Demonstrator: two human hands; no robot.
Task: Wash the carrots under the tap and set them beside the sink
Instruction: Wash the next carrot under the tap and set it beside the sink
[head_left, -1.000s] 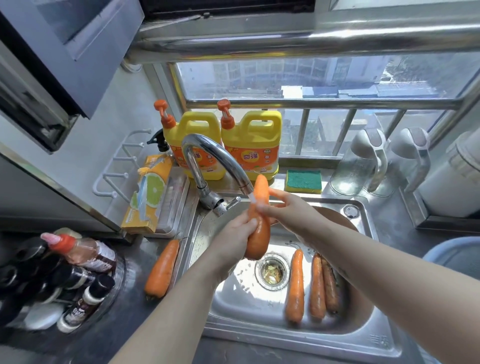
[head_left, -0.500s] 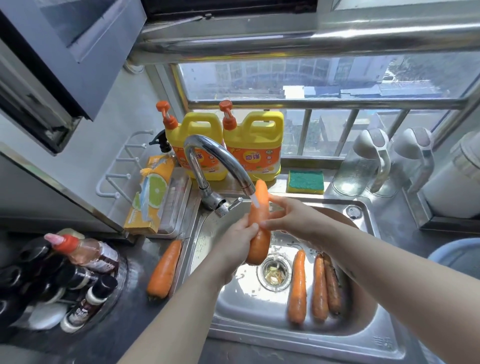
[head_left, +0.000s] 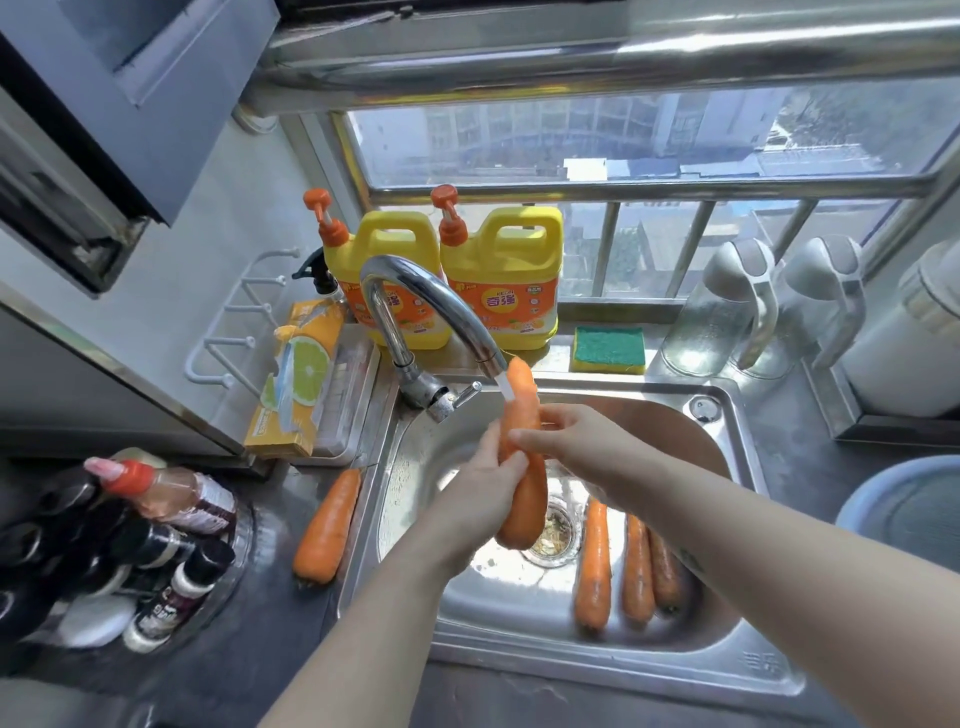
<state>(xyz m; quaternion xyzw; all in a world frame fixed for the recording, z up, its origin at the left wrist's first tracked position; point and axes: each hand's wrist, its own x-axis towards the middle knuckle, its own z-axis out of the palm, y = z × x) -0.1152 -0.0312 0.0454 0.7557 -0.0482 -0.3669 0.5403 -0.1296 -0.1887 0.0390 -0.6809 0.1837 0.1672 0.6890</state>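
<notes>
Head | left grip (head_left: 483, 486) and right grip (head_left: 569, 441) clamped on carrot (head_left: 527, 501) at tap (head_left: 431, 299) | steel sink (head_left: 623, 670) beneath | dark table (head_left: 249, 660) left of grips | window (head_left: 623, 145) beyond.

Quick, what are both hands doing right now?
Left hand: holding the carrot low down, under the tap.
Right hand: holding the same carrot higher up.

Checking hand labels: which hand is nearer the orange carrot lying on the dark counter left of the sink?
Left. The left hand grips the held carrot just right of the counter carrot, across the steel sink's rim. The right hand holds that held carrot farther right.
</notes>
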